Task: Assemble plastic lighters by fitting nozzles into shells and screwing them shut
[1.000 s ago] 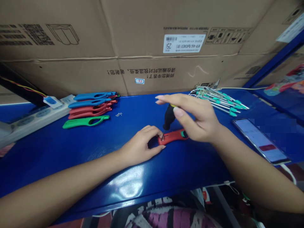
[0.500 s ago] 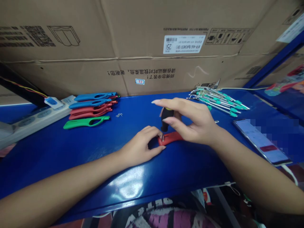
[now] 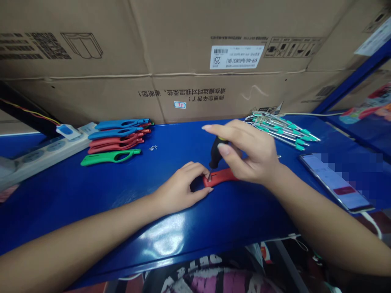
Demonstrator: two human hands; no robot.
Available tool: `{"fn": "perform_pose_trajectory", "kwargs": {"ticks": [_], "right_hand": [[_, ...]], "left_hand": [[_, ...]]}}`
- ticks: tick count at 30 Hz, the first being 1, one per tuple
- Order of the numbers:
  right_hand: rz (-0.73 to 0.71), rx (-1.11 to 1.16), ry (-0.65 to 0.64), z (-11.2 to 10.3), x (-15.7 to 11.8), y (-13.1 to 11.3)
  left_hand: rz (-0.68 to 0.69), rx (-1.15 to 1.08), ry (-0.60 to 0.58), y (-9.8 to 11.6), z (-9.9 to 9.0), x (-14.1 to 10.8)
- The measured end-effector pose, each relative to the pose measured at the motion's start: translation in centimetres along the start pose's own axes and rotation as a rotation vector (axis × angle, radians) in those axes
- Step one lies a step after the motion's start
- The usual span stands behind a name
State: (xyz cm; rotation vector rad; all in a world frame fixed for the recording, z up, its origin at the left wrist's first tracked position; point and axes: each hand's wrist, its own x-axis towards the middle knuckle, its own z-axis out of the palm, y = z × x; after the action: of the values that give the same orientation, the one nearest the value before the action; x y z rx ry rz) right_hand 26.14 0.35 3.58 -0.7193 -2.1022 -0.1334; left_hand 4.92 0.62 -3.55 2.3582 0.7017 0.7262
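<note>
A red lighter casing [image 3: 224, 176] lies on the blue tabletop, its right part hidden behind my right hand. My left hand [image 3: 186, 187] pinches its left end between thumb and fingers. In my right hand [image 3: 252, 154] is a short screwdriver [image 3: 216, 152] with a black handle and a bit of yellow near the top. The tool leans slightly, and its tip meets the casing's left end beside my left fingertips. My right index finger stretches out past the handle.
Blue, red and green lighter casings [image 3: 111, 156] lie in a row by a white power strip [image 3: 51, 148]. Several small screws [image 3: 153, 147] are beside them. Metal rods with green parts [image 3: 284, 130] are piled at back right, near a phone [image 3: 336, 181]. Cardboard [image 3: 183, 49] stands behind.
My right hand and the screwdriver have shifted slightly right, and the handle now leans more. My left hand and the red casing have stayed in place.
</note>
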Motion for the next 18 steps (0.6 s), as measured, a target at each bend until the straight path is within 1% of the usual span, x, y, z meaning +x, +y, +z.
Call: {"fn": "perform_pose_trajectory", "kwargs": {"ticks": [3,4,6,8,10,12,14,15,16,18], "right_hand": [[0.083,0.195,-0.091,0.0,0.2,-0.6],[0.089,0.226,-0.105,0.0,0.2,-0.7],[0.054,0.178,-0.074,0.0,0.2,-0.8],[-0.035,0.051,0.008,0.0,0.2,-0.8],[-0.086,-0.011,0.05,0.0,0.1,-0.9],[-0.058,0.067,0.007,0.0,0.1,-1.1],[0.034,0.202,-0.078,0.1,0.1,-1.3],[0.064,0.245,-0.099,0.1,0.1,-1.3],[0.073,0.249,-0.095,0.1,0.0,-1.3],[0.023,0.141,-0.034,0.1,0.0,-1.0]], "left_hand": [[-0.008,0.007,-0.005,0.0,0.0,0.0],[-0.006,0.007,-0.006,0.0,0.1,0.0],[-0.002,0.008,-0.006,-0.1,0.2,-0.1],[0.001,0.007,-0.005,-0.2,0.3,-0.1],[0.0,0.002,-0.002,-0.3,0.3,-0.1],[0.001,-0.002,0.0,-0.2,0.2,-0.1],[0.002,-0.007,-0.001,-0.2,0.2,-0.1],[0.002,-0.008,-0.003,-0.2,0.1,-0.1],[0.002,-0.006,-0.004,-0.2,0.1,-0.1],[0.008,0.007,-0.001,-0.1,0.1,0.0]]}}
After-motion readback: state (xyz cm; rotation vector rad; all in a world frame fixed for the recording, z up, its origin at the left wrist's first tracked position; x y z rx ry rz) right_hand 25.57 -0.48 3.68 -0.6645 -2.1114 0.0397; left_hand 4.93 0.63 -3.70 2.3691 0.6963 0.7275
